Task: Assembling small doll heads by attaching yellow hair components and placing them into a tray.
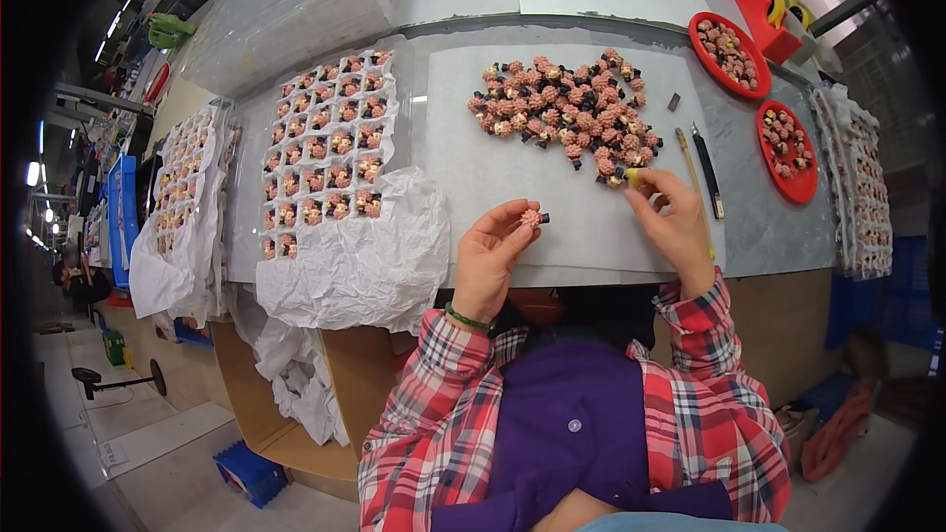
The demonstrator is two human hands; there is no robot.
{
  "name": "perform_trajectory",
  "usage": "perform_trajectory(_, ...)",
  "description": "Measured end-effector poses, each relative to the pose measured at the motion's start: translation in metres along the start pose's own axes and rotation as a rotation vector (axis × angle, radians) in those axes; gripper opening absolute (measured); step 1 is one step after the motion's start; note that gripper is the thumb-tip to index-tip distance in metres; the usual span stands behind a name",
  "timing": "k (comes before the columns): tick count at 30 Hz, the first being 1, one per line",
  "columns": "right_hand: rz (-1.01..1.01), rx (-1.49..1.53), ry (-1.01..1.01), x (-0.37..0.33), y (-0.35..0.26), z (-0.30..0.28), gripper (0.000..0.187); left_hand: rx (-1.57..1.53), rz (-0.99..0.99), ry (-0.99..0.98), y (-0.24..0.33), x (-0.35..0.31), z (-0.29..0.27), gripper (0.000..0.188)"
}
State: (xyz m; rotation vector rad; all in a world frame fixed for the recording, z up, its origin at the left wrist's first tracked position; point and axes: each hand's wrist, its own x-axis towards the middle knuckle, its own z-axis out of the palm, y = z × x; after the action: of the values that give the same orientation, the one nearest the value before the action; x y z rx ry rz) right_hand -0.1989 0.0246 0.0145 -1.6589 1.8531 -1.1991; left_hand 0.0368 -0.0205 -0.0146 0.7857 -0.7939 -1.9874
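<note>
My left hand [490,254] pinches a small pink figurine [532,219] between thumb and fingertips; the figurine has a knobbly pink body and a dark end. My right hand [675,222] is closed at the lower edge of a heap of similar pink figurines [576,103] with dark hats. A small yellow bit [634,177] shows at its fingertips, too small to name, right beside a figurine [613,177] of the heap. The heap lies on a white sheet [468,177] on the worktable.
At left stands a white compartment tray [279,163] of figurines, crumpled white paper [345,266] over its near end. A pencil [699,187] and a black cutter knife [706,167] lie right of the heap. Red bowls [761,89] stand farther right. An open cardboard box [340,384] sits below the table edge.
</note>
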Motion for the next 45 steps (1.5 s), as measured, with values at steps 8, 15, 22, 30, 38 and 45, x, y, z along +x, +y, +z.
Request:
perform_trajectory(8,0.000,-0.452,0.249,0.001,0.057,-0.068,0.026,0.015,-0.030,0.006,-0.003,0.005,0.010,0.029)
perform_trajectory(15,0.153,-0.254,0.283,-0.003,0.027,-0.051,0.023,0.018,-0.042,0.003,-0.005,0.008,0.013,0.030)
perform_trajectory(22,0.007,-0.237,0.289,0.004,0.025,-0.044,0.023,0.023,-0.040,-0.040,-0.006,0.008,0.015,0.031)
perform_trajectory(30,0.176,-0.375,0.191,0.001,0.054,-0.049,0.030,0.106,0.016,-0.009,-0.014,0.014,0.013,0.031)
perform_trajectory(38,0.188,-0.280,0.158,0.008,0.038,-0.051,0.024,0.144,0.084,-0.045,-0.023,0.022,0.012,0.032)
perform_trajectory(45,-0.048,0.545,0.189,0.003,-0.015,-0.012,0.027,0.207,0.080,-0.091,-0.023,0.021,0.006,0.031)
